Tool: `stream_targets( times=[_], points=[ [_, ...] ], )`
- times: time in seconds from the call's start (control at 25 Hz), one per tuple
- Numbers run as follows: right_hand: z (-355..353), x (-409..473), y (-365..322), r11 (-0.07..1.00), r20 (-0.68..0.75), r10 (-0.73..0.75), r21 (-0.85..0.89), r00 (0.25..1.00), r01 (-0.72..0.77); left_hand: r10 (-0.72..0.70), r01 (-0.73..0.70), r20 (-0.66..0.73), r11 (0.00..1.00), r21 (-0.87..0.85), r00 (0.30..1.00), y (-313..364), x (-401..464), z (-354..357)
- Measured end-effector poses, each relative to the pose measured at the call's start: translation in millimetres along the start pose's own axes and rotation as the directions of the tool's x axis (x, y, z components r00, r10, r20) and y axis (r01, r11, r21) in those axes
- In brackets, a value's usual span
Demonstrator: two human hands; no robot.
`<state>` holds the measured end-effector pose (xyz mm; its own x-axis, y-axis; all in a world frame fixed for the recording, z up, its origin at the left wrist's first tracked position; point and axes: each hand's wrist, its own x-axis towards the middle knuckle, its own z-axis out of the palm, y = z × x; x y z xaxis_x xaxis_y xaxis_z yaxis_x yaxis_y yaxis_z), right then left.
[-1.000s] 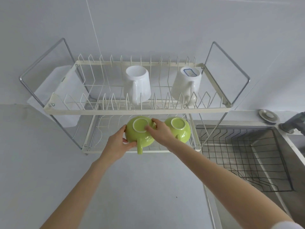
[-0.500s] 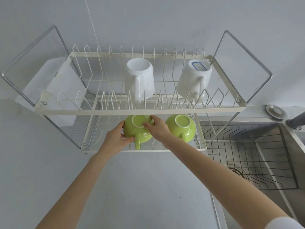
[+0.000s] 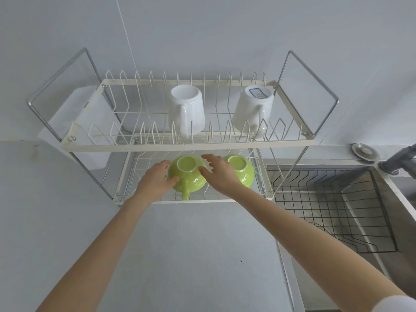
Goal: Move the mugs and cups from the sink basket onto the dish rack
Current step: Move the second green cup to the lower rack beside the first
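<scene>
A green cup [image 3: 191, 184] sits upside down on the lower tier of the white wire dish rack [image 3: 180, 147], its handle pointing toward me. My left hand [image 3: 154, 183] cups its left side, thumb near the handle. My right hand [image 3: 219, 175] hovers at the cup's right side with fingers spread, barely touching it or just off it. A second green cup [image 3: 245, 174] rests upside down right beside it, partly hidden by my right hand. Two white mugs [image 3: 186, 109] [image 3: 252, 109] stand inverted on the upper tier. The black wire sink basket [image 3: 337, 210] holds nothing.
The rack's metal side frames rise at left and right. A translucent white tray [image 3: 90, 113] leans behind the rack's left end. A faucet [image 3: 400, 162] and a round sink plug [image 3: 365, 152] sit at the sink's far right corner. Grey counter lies in front of the rack.
The green cup has gone down onto the lower tier. My right hand has come off its base and spread its fingers. My left hand stays on the cup's side.
</scene>
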<state>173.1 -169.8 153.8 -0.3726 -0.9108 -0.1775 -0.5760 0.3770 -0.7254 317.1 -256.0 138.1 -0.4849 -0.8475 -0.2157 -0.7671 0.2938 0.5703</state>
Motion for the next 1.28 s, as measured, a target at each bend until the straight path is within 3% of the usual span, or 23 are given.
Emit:
stream_targets(
  times=[0.16, 0.32, 0.68, 1.28],
  points=[
    [-19.1, -6.2, 19.6, 0.978, -0.107, -0.085, -0.197, 0.991, 0.063, 0.063, -0.063, -0.007, 0.998, 0.003, 0.998, 7.8, 3.4, 8.0],
    [-28.1, -8.6, 45.9, 0.918, -0.079, 0.006, -0.395, 0.997, -0.037, 0.099, -0.099, 0.012, 0.995, 0.0, 0.995, 14.9, 9.4, 20.0],
    [-32.3, -7.7, 66.0, 0.942, -0.062, 0.041, -0.33, 0.997, -0.059, 0.11, -0.106, -0.027, 0.987, 0.12, 0.994, 24.2, 9.7, 33.2],
    [-39.0, -15.1, 77.0, 0.893, -0.001, 0.001, -0.451, 1.0, -0.001, 0.117, -0.121, 0.031, 0.981, 0.154, 0.993, 37.0, 4.0, 44.2]
  ],
)
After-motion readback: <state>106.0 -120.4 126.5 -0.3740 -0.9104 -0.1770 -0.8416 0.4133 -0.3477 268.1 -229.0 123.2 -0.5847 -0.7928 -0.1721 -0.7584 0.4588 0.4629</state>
